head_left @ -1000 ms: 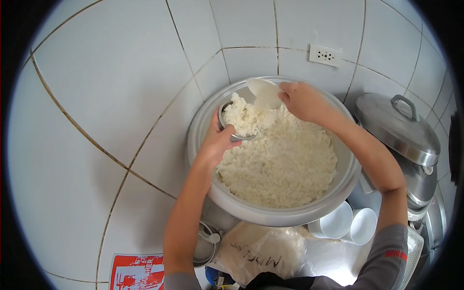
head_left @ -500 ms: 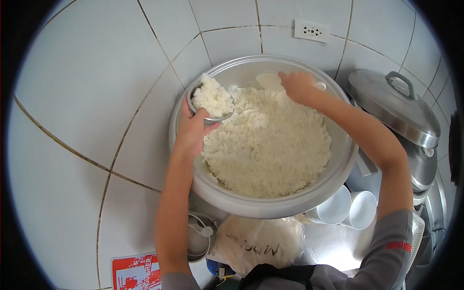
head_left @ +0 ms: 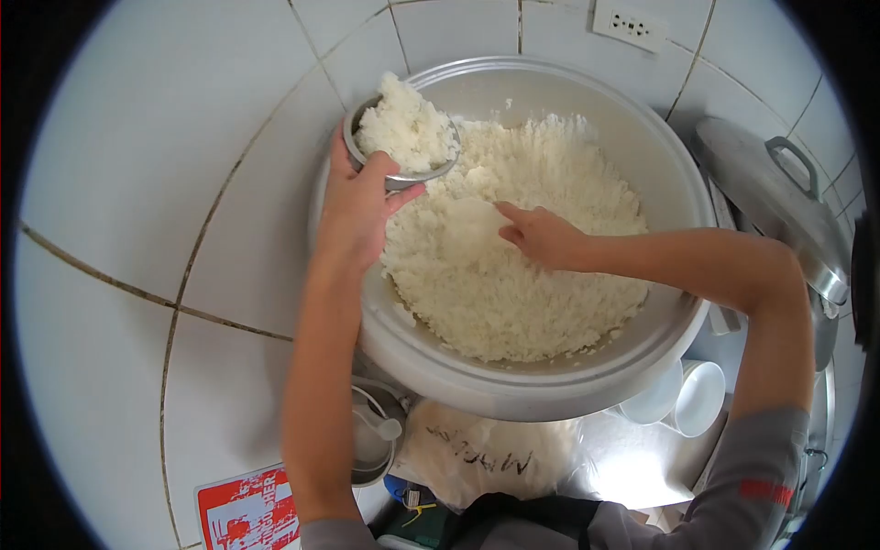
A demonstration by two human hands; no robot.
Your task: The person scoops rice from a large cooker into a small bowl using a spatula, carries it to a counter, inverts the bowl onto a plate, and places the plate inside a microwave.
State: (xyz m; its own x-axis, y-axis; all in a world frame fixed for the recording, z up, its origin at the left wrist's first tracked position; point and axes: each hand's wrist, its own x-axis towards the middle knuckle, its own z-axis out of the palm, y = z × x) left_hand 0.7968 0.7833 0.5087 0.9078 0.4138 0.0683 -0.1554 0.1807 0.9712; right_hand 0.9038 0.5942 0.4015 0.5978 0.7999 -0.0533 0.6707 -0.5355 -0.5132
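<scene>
The right hand [head_left: 547, 240] has moved the scoop [head_left: 472, 225] from the pot's [head_left: 550, 394] twelve o'clock to its middle, among the rice [head_left: 522, 312], fingers wrapped on it; the left hand [head_left: 359, 202] pinches the already heaped bowl [head_left: 429, 174] at ten o'clock

It's a kitchen we're in, and it looks like a catering one, because just see that huge pot [head_left: 513, 392], loaded with what appears to be cooked rice [head_left: 522, 316]! Pale wall tiles [head_left: 137, 156] rise behind the pot, an outlet [head_left: 629, 26] beyond it; there's a handled metal lid [head_left: 761, 192] to its right, and white bowls [head_left: 698, 400] and shiny metal worktop [head_left: 632, 458] at its near side.
</scene>
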